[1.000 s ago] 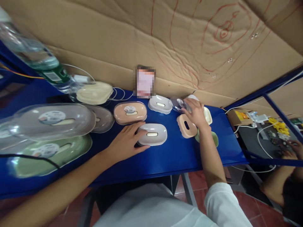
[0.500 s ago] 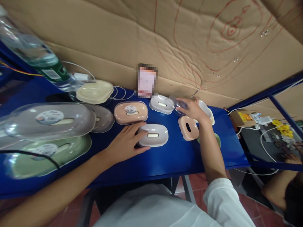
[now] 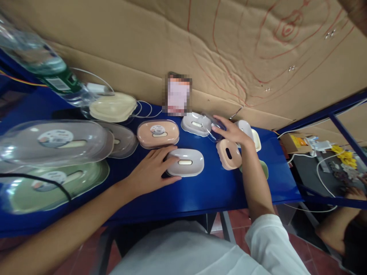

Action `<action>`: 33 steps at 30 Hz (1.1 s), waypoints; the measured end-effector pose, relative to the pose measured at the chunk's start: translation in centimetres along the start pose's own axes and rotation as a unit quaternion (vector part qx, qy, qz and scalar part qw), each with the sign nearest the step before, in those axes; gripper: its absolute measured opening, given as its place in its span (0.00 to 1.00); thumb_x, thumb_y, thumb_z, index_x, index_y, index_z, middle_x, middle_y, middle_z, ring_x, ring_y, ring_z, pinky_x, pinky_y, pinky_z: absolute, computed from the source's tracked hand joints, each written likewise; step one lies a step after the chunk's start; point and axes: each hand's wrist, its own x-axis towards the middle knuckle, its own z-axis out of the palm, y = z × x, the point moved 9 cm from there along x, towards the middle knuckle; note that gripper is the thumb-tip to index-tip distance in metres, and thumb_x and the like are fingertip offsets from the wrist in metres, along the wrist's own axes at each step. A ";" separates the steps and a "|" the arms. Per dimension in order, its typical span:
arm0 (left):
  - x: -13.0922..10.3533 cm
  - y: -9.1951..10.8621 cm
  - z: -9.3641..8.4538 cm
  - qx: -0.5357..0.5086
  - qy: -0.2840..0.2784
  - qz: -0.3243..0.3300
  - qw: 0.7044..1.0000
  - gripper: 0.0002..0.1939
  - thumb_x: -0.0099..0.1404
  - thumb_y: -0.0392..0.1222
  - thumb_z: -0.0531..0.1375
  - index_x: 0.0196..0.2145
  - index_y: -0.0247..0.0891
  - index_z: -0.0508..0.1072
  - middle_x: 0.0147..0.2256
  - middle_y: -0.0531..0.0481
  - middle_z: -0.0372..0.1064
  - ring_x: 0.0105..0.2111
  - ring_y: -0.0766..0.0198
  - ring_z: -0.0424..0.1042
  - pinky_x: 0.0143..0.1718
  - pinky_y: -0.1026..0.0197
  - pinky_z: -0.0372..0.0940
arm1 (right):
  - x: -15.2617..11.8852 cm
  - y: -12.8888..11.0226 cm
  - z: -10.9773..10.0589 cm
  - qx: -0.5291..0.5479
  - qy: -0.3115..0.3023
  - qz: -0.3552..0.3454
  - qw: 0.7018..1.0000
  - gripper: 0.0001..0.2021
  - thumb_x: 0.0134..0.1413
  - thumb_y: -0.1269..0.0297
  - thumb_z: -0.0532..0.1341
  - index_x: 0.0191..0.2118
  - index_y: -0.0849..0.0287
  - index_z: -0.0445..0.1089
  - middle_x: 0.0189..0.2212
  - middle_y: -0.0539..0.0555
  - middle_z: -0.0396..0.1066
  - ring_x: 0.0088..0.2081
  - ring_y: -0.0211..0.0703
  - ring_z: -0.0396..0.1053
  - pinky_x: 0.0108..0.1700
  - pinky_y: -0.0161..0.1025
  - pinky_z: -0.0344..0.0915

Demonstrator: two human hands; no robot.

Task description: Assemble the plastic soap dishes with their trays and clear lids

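A pale grey oval dish with a slotted top [image 3: 190,168] lies on the blue table. At its left end is my left hand [image 3: 151,166], fingers spread, with one fingertip over the dish's edge and the thumb along its near side. Farther back, my right hand [image 3: 231,131] pinches a clear plastic lid [image 3: 217,131] by its right side, tilted beside a second whitish dish [image 3: 196,124]. Just below the right hand stands a peach dish with a dark slot [image 3: 228,154]. The right forearm partly hides a green dish [image 3: 263,169].
Lidded oval dishes with labels fill the left: peach [image 3: 157,139], grey [image 3: 94,147] and green [image 3: 88,179]. Behind them are a cream dish [image 3: 111,109] and a leaning water bottle [image 3: 59,74]. A blurred-out phone-like screen [image 3: 178,93] leans on the cardboard. Another person's arm [image 3: 338,221] shows at right.
The clear lid in my right hand has tilted and come down a little toward the whitish dish. My left hand stays by the grey dish. The view has shifted slightly.
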 end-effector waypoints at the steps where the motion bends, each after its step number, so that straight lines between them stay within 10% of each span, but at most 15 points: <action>1: 0.0 0.0 0.0 0.000 -0.001 0.001 1.000 0.24 0.70 0.56 0.67 0.57 0.40 0.76 0.68 0.34 0.64 0.67 0.38 0.67 0.67 0.35 0.66 | 0.1 0.2 0.1 0.016 0.004 0.000 1.000 0.41 0.62 0.30 0.62 0.72 0.49 0.64 0.70 0.59 0.67 0.71 0.60 0.65 0.73 0.60 0.61; 6: 0.1 -0.3 0.1 -0.014 -0.005 -0.013 1.000 0.25 0.69 0.57 0.68 0.57 0.41 0.75 0.67 0.35 0.65 0.67 0.39 0.67 0.68 0.36 0.65 | 0.5 0.0 -0.5 0.003 0.054 0.005 0.999 0.46 0.59 0.28 0.64 0.72 0.55 0.63 0.66 0.66 0.66 0.66 0.63 0.69 0.69 0.60 0.66; 13: -0.2 -1.6 0.2 -0.168 0.013 -0.095 0.981 0.50 0.61 0.54 0.75 0.72 0.43 0.56 0.69 0.36 0.64 0.68 0.42 0.67 0.71 0.38 0.63 | -4.5 -9.9 -2.4 -0.147 0.117 -0.099 0.977 0.34 0.70 0.39 0.61 0.74 0.47 0.61 0.71 0.60 0.59 0.72 0.66 0.61 0.73 0.62 0.62; 24: -0.5 -2.3 1.5 -0.259 0.019 -0.122 0.958 0.67 0.58 0.50 0.78 0.78 0.51 0.36 0.71 0.35 0.60 0.70 0.42 0.65 0.71 0.35 0.61 | -11.8 -12.7 8.5 -0.079 0.019 -0.245 0.966 0.31 0.72 0.50 0.64 0.76 0.42 0.60 0.69 0.60 0.63 0.75 0.64 0.57 0.73 0.65 0.65; 33: -0.3 -2.0 1.2 -0.221 -0.005 -0.103 0.970 0.62 0.61 0.54 0.76 0.79 0.52 0.42 0.75 0.37 0.55 0.74 0.39 0.58 0.73 0.36 0.59 | -11.7 -12.9 10.0 -0.073 0.005 -0.264 0.962 0.30 0.72 0.51 0.64 0.75 0.42 0.61 0.68 0.61 0.65 0.77 0.64 0.55 0.73 0.68 0.64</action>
